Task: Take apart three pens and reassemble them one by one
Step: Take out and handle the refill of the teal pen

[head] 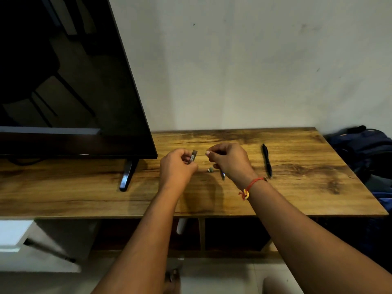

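Note:
My left hand [177, 166] is closed around a short grey pen part [193, 156] that sticks up from its fingers. To its right, my right hand [228, 159] pinches something too small to make out between thumb and fingertip. On the wooden table [297, 187] below my right hand lie a small greenish pen piece [210, 170] and a blue pen [222, 174], mostly hidden by the hand. A whole black pen [267, 160] lies further right, apart from both hands.
A large dark TV screen [63, 81] stands at the left on a black foot [127, 175]. A dark blue bag [364, 149] sits beyond the table's right edge. The wall rises right behind the table.

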